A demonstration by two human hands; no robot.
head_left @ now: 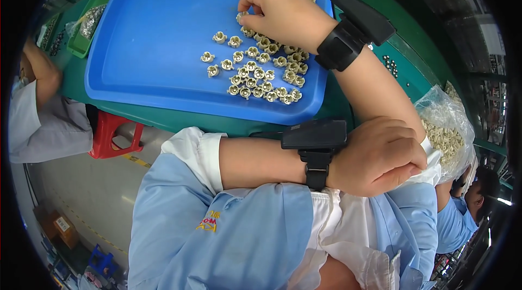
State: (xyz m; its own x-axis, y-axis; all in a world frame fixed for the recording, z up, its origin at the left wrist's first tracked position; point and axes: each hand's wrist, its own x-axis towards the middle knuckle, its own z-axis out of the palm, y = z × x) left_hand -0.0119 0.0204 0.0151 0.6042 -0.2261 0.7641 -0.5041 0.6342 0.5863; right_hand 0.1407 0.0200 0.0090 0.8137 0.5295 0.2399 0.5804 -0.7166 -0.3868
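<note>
My right hand [288, 15] reaches over a blue tray [157, 34], thumb and forefinger closed on a small beige socket-like part [242, 16] at the tray's upper middle. Under and beside this hand, many more such beige parts [251, 65] stand on the tray, some packed in rows towards its right side, a few loose to the left. My left arm lies across my body. The left hand [375, 157] is curled into a fist beside my right forearm, thumb pressed to the fingers; whatever may be inside is hidden. Each wrist wears a black strapped device [340, 45].
A clear bag of beige parts [448, 132] sits at the right. Small metal pieces [390, 64] lie on the green table past my right forearm. A green bin [81, 40] with a bag stands left of the tray. Other people [462, 216] sit at both sides; a red stool [111, 135] is left.
</note>
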